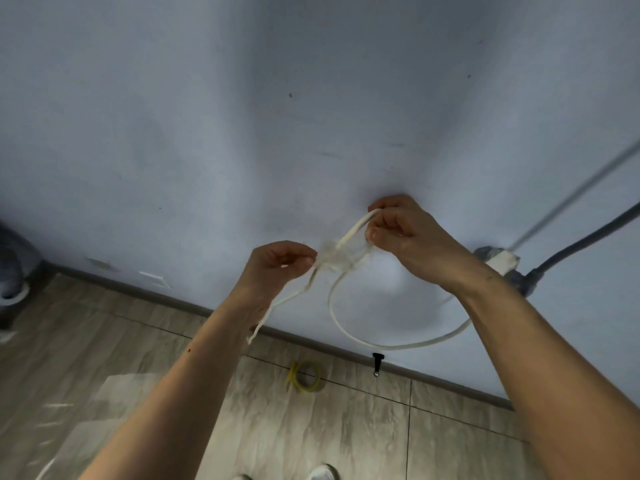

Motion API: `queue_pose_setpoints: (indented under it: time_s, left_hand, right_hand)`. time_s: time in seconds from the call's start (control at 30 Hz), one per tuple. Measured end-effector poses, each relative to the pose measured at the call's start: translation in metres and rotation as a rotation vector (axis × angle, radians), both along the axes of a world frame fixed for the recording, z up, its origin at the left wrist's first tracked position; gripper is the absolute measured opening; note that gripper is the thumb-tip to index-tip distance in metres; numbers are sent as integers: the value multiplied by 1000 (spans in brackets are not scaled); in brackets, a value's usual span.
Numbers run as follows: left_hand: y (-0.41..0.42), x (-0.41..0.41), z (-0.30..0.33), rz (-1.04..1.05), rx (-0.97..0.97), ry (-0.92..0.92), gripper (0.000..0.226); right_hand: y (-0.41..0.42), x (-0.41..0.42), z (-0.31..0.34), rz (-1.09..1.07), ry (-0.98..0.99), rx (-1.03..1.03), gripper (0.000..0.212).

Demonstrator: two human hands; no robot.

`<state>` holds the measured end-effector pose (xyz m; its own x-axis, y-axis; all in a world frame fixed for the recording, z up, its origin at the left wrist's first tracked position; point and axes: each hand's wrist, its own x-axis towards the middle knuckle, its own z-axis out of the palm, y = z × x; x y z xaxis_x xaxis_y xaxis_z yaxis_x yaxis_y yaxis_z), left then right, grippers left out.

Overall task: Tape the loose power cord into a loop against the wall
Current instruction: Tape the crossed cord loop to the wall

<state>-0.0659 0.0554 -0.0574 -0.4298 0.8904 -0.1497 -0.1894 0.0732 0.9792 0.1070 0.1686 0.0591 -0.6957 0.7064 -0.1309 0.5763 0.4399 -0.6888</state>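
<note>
A white power cord (349, 332) hangs in a loop in front of the pale blue wall (242, 116). My right hand (405, 233) grips the top bend of the cord close to the wall. Where the strands cross sits a wad of translucent tape (332, 256). My left hand (280, 268) pinches the left edge of that tape, where the cord's loose end (273, 310) drops past my left wrist. The loop's far end disappears behind my right forearm.
A wall socket box (502, 263) with a thick grey cable (581, 244) sits at the right. On the tiled floor lie a yellow cable coil (306, 375) and clear plastic sheeting (104, 410). A small black plug (377, 362) stands at the skirting.
</note>
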Motion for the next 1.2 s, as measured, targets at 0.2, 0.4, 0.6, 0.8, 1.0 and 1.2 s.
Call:
queue_pose_setpoints:
  time_s: [0.2, 0.4, 0.6, 0.8, 1.0, 1.2]
  left_hand:
    - [-18, -16, 7, -1, 79, 58, 32]
    - [-33, -30, 31, -16, 67, 242, 28]
    - [-44, -13, 31, -339, -183, 155, 41]
    - [-20, 33, 1, -242, -96, -20, 70]
    - [18, 37, -1, -276, -41, -69, 53]
    - [47, 26, 2, -395, -4, 7, 57]
  right_hand:
    - [-4, -4, -3, -18, -17, 46, 16]
    - [-5, -6, -6, -35, -18, 95, 17]
    - [-7, -9, 0, 7, -57, 87, 13]
    - [-7, -6, 11, 30, -75, 112, 19]
    - [-1, -4, 28, 23, 64, -7, 23]
    - [1, -4, 31, 136, 109, 200, 15]
